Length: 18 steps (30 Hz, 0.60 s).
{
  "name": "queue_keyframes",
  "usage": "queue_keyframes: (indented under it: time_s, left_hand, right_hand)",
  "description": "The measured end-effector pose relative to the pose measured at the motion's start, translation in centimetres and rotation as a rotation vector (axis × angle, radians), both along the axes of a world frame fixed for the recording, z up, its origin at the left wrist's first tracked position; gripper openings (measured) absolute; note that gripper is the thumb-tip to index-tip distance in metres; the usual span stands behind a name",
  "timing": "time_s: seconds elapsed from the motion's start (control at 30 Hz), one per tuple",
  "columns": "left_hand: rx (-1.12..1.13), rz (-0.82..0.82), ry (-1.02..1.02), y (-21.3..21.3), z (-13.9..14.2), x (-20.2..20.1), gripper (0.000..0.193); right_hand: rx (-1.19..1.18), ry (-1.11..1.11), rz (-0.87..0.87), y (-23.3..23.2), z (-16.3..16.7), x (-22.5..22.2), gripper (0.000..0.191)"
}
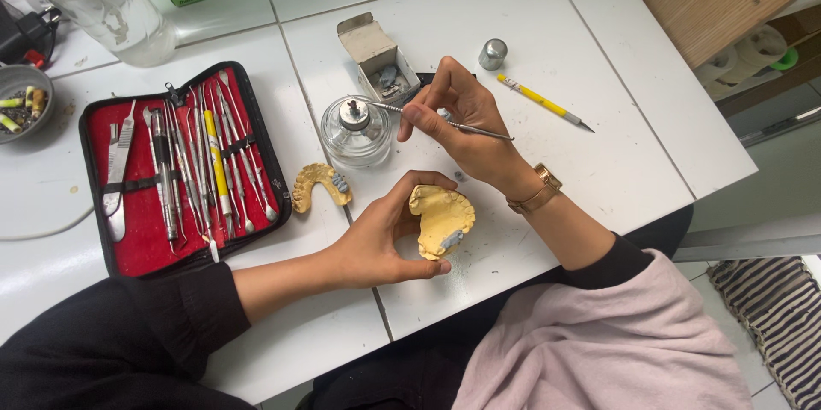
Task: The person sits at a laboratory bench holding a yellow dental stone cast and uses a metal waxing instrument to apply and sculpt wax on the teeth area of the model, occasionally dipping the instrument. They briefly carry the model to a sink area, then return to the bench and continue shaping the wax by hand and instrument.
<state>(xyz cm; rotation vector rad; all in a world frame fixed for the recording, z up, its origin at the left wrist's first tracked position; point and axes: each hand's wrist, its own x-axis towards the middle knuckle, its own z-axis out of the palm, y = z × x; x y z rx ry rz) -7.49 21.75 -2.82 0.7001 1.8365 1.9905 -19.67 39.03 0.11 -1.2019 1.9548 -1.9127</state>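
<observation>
On the white tiled desk [616, 145], a person works seated, seen from above. Left hand [385, 239] in a closed grip around a yellow plaster dental cast [440, 218], held just above the desk edge, thumb under, fingers curled over the top; a small grey patch of teeth shows on the cast's lower side. Right hand [457, 119], gold wristwatch [536, 192] on the wrist, pinches a slim metal wax instrument [428, 119] in a pen hold; the tool's tip sits at the wick of a small glass spirit lamp [355, 129]. Whether a flame burns, cannot tell.

Second yellow cast [318, 183], arch-shaped with grey teeth at one end, lies on the desk between the lamp and the left hand, apart from both. Left of it, an open black instrument case [175, 166] with red lining, rows of metal hand tools strapped in, one with a yellow handle. Behind the lamp, a small open cardboard box [376, 55] holding grey pieces. Near it, a small metal cap [493, 53] and a yellow-handled tool [543, 102] lying well clear of the hands. Far left edge, a grey bowl [21, 102] with small bits.
</observation>
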Motion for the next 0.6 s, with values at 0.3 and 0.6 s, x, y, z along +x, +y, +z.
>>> queue_keyframes:
  time_s: [0.3,0.6]
  left_hand:
    - [-0.014,-0.009,0.009,-0.1,-0.1,-0.1,0.084]
    - [0.051,-0.017,-0.039,0.0,0.3,0.2,0.086]
  right_hand:
    - [0.040,0.102,-0.019,-0.1,-0.1,0.2,0.022]
    - [-0.180,-0.160,0.057,1.6,1.1,0.9,0.019]
